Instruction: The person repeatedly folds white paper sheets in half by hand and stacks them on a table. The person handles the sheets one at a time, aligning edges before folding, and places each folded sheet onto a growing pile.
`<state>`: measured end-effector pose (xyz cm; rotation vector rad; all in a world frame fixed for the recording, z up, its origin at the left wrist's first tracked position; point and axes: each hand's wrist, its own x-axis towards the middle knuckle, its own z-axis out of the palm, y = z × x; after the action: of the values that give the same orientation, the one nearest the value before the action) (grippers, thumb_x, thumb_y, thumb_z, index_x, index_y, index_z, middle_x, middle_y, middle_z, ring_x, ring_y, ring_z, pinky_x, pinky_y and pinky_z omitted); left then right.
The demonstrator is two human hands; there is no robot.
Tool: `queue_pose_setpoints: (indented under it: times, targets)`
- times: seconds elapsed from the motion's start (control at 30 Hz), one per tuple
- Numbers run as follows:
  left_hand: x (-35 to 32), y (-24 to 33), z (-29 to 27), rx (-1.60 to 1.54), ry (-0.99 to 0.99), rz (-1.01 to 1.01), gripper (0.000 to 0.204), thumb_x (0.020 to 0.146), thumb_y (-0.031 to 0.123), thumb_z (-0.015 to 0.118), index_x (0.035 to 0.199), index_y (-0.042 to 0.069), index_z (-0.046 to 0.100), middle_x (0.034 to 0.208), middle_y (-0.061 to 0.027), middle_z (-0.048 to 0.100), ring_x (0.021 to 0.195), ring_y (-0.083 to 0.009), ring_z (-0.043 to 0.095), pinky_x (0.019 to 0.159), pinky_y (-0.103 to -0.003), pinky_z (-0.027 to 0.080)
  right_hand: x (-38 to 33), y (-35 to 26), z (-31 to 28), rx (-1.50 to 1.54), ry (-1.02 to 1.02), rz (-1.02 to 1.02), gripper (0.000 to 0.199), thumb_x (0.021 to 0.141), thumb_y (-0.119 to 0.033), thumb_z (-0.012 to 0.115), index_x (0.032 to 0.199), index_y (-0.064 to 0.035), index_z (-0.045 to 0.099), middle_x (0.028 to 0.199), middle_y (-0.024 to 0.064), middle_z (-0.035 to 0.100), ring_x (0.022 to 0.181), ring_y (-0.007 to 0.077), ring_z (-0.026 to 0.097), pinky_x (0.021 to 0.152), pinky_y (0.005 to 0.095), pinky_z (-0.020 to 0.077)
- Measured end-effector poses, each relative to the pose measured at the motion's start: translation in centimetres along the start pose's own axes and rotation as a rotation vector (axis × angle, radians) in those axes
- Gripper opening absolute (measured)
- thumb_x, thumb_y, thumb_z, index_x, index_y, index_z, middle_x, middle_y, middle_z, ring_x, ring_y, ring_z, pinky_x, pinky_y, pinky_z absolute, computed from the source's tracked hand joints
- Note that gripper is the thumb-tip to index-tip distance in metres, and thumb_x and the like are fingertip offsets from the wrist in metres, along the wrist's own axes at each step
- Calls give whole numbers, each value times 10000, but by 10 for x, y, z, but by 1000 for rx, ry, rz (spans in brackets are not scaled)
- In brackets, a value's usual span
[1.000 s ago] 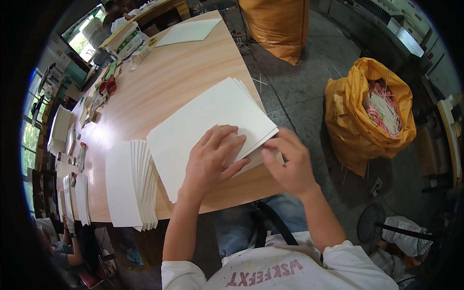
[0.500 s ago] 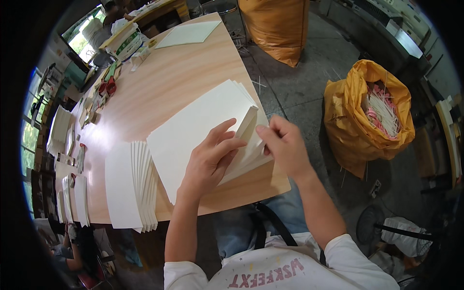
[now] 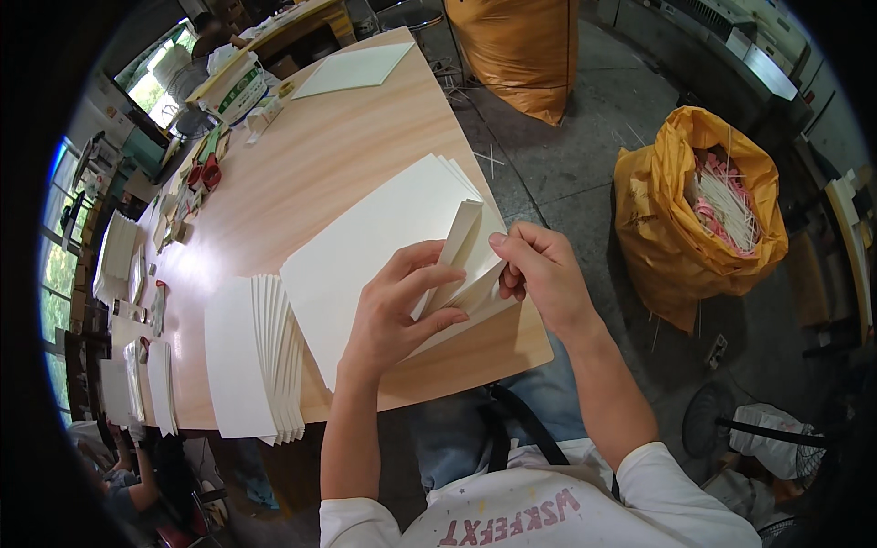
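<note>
A white paper sheet (image 3: 480, 248) with a narrow folded strip along one side is raised between my hands, over a stack of white sheets (image 3: 365, 228) at the table's near right corner. My left hand (image 3: 406, 292) is curled round the lower part of the folded strip, fingers on one side and thumb on the other. My right hand (image 3: 545, 269) pinches the sheet's right edge between thumb and curled fingers. To the left of the stack lies a fanned pile of folded white paper (image 3: 239, 356), overhanging the near edge of the table (image 3: 365, 119).
More white paper bundles (image 3: 116, 256) lie along the table's left side, near red-handled scissors (image 3: 210, 172). Pale sheets (image 3: 356, 68) sit at the far end. An open yellow sack (image 3: 644, 219) stands on the floor at right, beyond a black fan (image 3: 708, 420). Another person (image 3: 142, 489) sits at lower left.
My left hand's fingers and thumb have come in around the folded strip. My right hand keeps its pinch on the sheet's edge with a small shift. The view has tilted slightly.
</note>
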<state>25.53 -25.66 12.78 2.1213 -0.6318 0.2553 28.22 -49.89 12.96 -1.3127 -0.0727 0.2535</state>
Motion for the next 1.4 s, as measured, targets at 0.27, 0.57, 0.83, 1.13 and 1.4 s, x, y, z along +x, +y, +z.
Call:
queue_pose_setpoints:
  times: [0.27, 0.57, 0.83, 1.13, 1.4]
  targets:
    - [0, 0, -2, -74, 1, -21, 473, 874, 121, 962, 1328, 153, 832, 1437, -89, 740, 1285, -312, 744, 1037, -432, 631, -2, -5, -1, -104, -23, -56, 428, 1133, -316, 729, 777, -132, 577, 693, -44, 602, 625, 45, 619, 569, 231, 453]
    - [1, 7, 4, -62, 87, -82, 391, 1042, 36, 743, 1408, 164, 789, 1488, -130, 716, 1278, -352, 745, 1044, -443, 629, 2, 2, 4, -188, 41, -104, 404, 1129, -272, 698, 775, -113, 588, 709, -21, 613, 631, 74, 624, 576, 269, 461]
    - [0, -1, 0, -74, 7, -24, 595, 791, 240, 1030, 1337, 147, 814, 1445, -93, 731, 1286, -320, 734, 1062, -439, 609, 1, -4, 1, -15, -14, 4, 412, 1147, -312, 666, 788, -118, 602, 708, -17, 622, 637, 93, 648, 598, 262, 461]
    - [-1, 2, -2, -83, 5, -62, 574, 817, 208, 1017, 1352, 156, 817, 1431, -102, 739, 1261, -317, 739, 1026, -437, 603, -20, 18, 1, -765, 434, -644, 270, 1039, -244, 769, 870, -61, 665, 868, 85, 705, 749, 254, 680, 674, 386, 554]
    - [-1, 10, 5, 245, -13, 177, 745, 788, 151, 1007, 1481, 93, 739, 1523, -178, 694, 1322, -425, 716, 1038, -506, 627, -27, 35, 0, -942, -137, -708, 258, 867, -115, 785, 1114, -43, 803, 1271, 191, 708, 1254, 407, 631, 1133, 534, 519]
